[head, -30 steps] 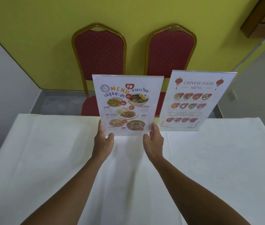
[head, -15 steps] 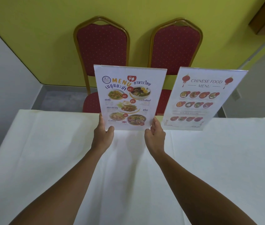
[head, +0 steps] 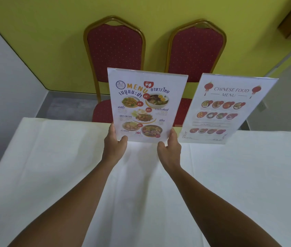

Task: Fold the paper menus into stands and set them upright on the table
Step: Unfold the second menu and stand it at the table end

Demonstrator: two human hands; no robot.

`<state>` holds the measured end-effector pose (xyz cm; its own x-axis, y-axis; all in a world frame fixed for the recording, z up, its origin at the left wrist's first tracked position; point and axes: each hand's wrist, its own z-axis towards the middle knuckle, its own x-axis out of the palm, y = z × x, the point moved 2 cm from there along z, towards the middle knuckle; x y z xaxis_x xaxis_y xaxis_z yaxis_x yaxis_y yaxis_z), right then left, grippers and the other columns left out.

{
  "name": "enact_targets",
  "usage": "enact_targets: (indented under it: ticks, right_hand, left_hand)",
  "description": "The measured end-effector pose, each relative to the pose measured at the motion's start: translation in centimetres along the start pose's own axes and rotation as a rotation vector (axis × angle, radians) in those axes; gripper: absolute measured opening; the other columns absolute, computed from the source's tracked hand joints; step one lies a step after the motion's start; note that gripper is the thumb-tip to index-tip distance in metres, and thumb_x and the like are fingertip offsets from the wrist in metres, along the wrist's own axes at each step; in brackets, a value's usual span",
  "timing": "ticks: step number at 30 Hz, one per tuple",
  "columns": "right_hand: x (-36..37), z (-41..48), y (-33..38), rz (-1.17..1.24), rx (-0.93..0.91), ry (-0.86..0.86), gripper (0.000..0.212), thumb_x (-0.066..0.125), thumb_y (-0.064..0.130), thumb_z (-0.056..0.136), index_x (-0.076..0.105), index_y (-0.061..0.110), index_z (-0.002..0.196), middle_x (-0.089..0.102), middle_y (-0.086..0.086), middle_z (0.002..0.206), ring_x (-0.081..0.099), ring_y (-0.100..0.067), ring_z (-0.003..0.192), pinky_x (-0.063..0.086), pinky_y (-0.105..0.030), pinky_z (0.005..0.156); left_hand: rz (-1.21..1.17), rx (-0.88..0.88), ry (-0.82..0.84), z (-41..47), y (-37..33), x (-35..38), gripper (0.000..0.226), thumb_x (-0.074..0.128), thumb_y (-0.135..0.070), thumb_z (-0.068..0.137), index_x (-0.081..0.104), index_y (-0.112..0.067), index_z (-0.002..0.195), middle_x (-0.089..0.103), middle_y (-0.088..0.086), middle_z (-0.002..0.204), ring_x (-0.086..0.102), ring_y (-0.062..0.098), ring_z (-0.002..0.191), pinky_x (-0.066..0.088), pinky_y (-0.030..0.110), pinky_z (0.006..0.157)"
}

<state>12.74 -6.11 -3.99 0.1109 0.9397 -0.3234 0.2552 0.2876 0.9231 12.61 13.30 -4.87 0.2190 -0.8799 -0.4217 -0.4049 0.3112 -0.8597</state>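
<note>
Currently both hands pinch the bottom corners of the white Thai food menu sheet with colour dish photos [head: 145, 106]: left hand [head: 113, 146] clamped on the lower-left corner, right hand [head: 170, 147] on the lower-right. Sheet upright, bottom edge at or just above the white-clothed worktop [head: 52, 166]; cannot tell if touching. Looks light, glossy, fairly stiff, likely slippery and easily tipped, so low edge grips near the base suit it. White Chinese food menu stand with red lanterns [head: 228, 107] is upright just beside, to the right.
</note>
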Motion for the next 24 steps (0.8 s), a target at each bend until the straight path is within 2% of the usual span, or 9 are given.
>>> enact_targets:
  ticks: [1, 4, 7, 11, 15, 17, 19, 21, 24]
  right_hand:
    - [0.0, 0.2, 0.0, -0.008, 0.004, 0.002, 0.060, 0.053, 0.002, 0.083, 0.042, 0.025, 0.137, 0.060, 0.016, 0.128, 0.060, -0.006, 0.104, 0.054, -0.015, 0.075]
    - [-0.3, 0.6, 0.1, -0.029, 0.012, 0.006, 0.056, 0.053, 0.002, 0.083, 0.044, 0.024, 0.134, 0.060, 0.017, 0.125, 0.060, -0.005, 0.104, 0.046, -0.008, 0.071]
    - [-0.5, 0.8, -0.1, -0.027, 0.020, 0.005, 0.049, 0.055, 0.003, 0.083, 0.049, 0.025, 0.127, 0.062, 0.018, 0.122, 0.062, -0.009, 0.106, 0.047, -0.010, 0.072]
    - [-0.8, 0.8, 0.1, -0.037, 0.023, 0.016, 0.043, 0.056, 0.002, 0.083, 0.051, 0.024, 0.120, 0.062, 0.019, 0.116, 0.062, -0.006, 0.099, 0.045, -0.004, 0.060]
    - [-1.0, 0.9, 0.1, -0.032, 0.023, 0.030, 0.043, 0.058, 0.001, 0.085, 0.051, 0.023, 0.121, 0.062, 0.016, 0.119, 0.060, -0.002, 0.096, 0.043, 0.000, 0.056]
    - [-1.0, 1.0, -0.1, -0.041, 0.022, 0.043, 0.042, 0.058, 0.002, 0.085, 0.051, 0.022, 0.121, 0.062, 0.014, 0.121, 0.061, -0.006, 0.100, 0.046, -0.003, 0.062]
    - [-1.2, 1.2, -0.2, -0.044, 0.026, 0.063, 0.043, 0.058, 0.003, 0.085, 0.051, 0.022, 0.122, 0.063, 0.012, 0.124, 0.060, -0.010, 0.107, 0.051, -0.016, 0.081]
    - [-1.4, 1.4, -0.1, -0.047, 0.025, 0.081, 0.049, 0.058, 0.003, 0.085, 0.050, 0.023, 0.128, 0.062, 0.012, 0.126, 0.058, -0.009, 0.108, 0.050, -0.026, 0.089]
    - [-1.7, 1.6, 0.8, -0.034, -0.020, 0.081, 0.060, 0.061, 0.002, 0.084, 0.045, 0.026, 0.137, 0.060, 0.018, 0.125, 0.056, -0.001, 0.105, 0.045, -0.008, 0.078]
  left_hand:
    - [-0.001, -0.004, 0.002, -0.1, 0.0, 0.0, 0.068, 0.058, -0.014, 0.091, 0.031, -0.026, 0.152, 0.054, -0.002, 0.143, 0.053, 0.022, 0.128, 0.050, 0.035, 0.093]
    - [0.004, 0.002, 0.006, -0.4, 0.1, 0.2, 0.070, 0.060, -0.013, 0.090, 0.032, -0.026, 0.152, 0.056, -0.003, 0.141, 0.055, 0.021, 0.126, 0.050, 0.033, 0.093]
    - [0.017, 0.005, 0.003, -0.7, 0.0, 0.1, 0.073, 0.061, -0.014, 0.087, 0.031, -0.029, 0.152, 0.058, -0.005, 0.138, 0.057, 0.021, 0.123, 0.054, 0.041, 0.096]
    - [0.018, 0.016, 0.010, -0.8, -0.3, 0.0, 0.075, 0.061, -0.014, 0.086, 0.030, -0.033, 0.152, 0.060, -0.007, 0.135, 0.058, 0.018, 0.118, 0.054, 0.042, 0.096]
    - [0.035, 0.022, 0.026, -0.9, -0.4, -0.1, 0.078, 0.061, -0.013, 0.086, 0.028, -0.034, 0.153, 0.059, -0.007, 0.135, 0.056, 0.017, 0.118, 0.052, 0.037, 0.095]
    - [0.041, 0.016, 0.034, -0.8, -0.4, -0.2, 0.077, 0.060, -0.014, 0.086, 0.028, -0.035, 0.153, 0.060, -0.007, 0.136, 0.057, 0.019, 0.120, 0.053, 0.040, 0.096]
    - [0.043, 0.013, 0.054, -0.7, -0.3, -0.5, 0.077, 0.060, -0.015, 0.086, 0.028, -0.036, 0.152, 0.059, -0.007, 0.136, 0.056, 0.019, 0.120, 0.052, 0.040, 0.097]
    - [0.047, 0.017, 0.071, -0.6, -0.4, -0.6, 0.074, 0.060, -0.013, 0.089, 0.029, -0.034, 0.152, 0.057, -0.006, 0.138, 0.053, 0.018, 0.122, 0.048, 0.037, 0.096]
    - [0.057, 0.020, 0.047, -0.5, -1.1, -0.9, 0.075, 0.060, -0.011, 0.092, 0.025, -0.031, 0.155, 0.050, -0.003, 0.146, 0.049, 0.022, 0.131, 0.047, 0.035, 0.095]
